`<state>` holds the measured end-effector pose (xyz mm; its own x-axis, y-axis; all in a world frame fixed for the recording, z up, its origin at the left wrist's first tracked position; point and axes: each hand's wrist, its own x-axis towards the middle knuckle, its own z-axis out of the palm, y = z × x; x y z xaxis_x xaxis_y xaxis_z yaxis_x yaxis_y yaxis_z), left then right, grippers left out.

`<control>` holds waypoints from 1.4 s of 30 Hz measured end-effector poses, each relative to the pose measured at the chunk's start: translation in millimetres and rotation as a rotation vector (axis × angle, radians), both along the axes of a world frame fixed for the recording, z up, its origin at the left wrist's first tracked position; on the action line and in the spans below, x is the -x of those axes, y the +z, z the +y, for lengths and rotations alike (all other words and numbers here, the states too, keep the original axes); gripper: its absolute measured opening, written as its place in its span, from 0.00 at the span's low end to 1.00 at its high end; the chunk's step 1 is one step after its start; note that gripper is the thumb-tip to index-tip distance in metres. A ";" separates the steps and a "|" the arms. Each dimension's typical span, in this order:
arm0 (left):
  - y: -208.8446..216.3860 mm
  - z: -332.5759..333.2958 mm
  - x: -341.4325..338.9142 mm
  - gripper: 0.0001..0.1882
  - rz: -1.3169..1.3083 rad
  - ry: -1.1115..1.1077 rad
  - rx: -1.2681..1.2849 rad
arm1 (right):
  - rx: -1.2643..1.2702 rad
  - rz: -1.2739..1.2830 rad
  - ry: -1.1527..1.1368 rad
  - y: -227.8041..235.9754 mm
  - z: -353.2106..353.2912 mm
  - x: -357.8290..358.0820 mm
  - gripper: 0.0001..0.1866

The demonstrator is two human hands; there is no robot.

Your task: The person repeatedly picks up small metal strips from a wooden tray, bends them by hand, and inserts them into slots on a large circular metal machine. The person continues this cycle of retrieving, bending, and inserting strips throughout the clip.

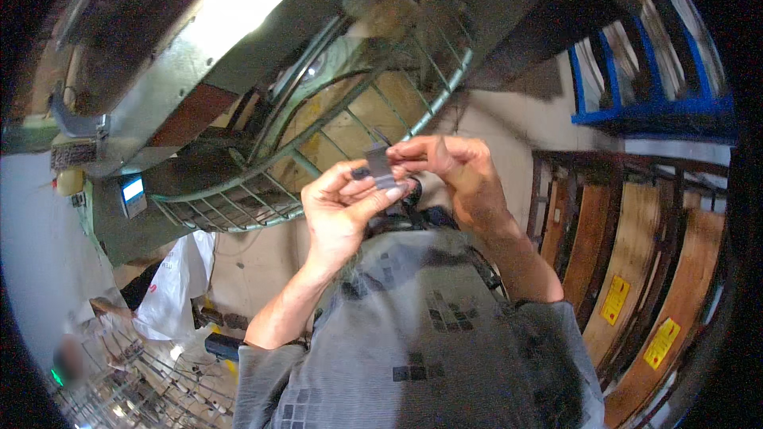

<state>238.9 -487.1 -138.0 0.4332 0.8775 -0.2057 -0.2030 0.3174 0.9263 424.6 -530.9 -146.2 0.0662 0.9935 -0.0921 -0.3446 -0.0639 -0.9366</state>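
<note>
A small dark grey flat piece [380, 164] is held up in front of my chest; its exact kind is too small to tell. My left hand [338, 210] is closed, its thumb and fingers pinching the lower left part of the piece. From the right, my right hand [462, 179] reaches in with bent fingers that grip the piece's right edge. Part of the piece is hidden behind the fingertips. Below the hands, a dark object [413, 218] lies against the top of my grey patterned shirt [445, 310].
A curved green metal railing [302, 160] surrounds a machine beyond my hands. To the left are a small lit screen [133, 191] and a white bag [179, 286]. Wooden boards [616, 254] with yellow labels stand in a rack at right, below a blue metal frame [652, 111].
</note>
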 end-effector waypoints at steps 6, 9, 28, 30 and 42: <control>14.4 36.3 5.3 0.16 -0.198 0.262 0.272 | 0.187 0.043 0.121 -9.0 8.8 29.4 0.24; 14.5 41.3 5.7 0.15 -0.186 0.300 0.308 | 0.190 -0.013 0.024 -9.1 11.0 40.0 0.22; 36.0 63.1 28.6 0.16 -0.131 0.331 0.143 | 0.099 -0.094 0.122 3.0 23.3 40.2 0.05; 53.6 69.8 37.3 0.18 -0.093 0.306 0.134 | 0.039 -0.136 0.095 15.2 36.1 48.8 0.05; 157.5 224.0 129.8 0.08 -0.015 0.174 -0.610 | -0.806 -0.966 -0.121 120.0 223.8 131.4 0.11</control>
<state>109.1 -263.2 19.5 0.2728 0.8928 0.3584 -0.2188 -0.3052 0.9268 293.2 -307.1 -26.2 -0.1376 0.7278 0.6719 0.5358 0.6252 -0.5675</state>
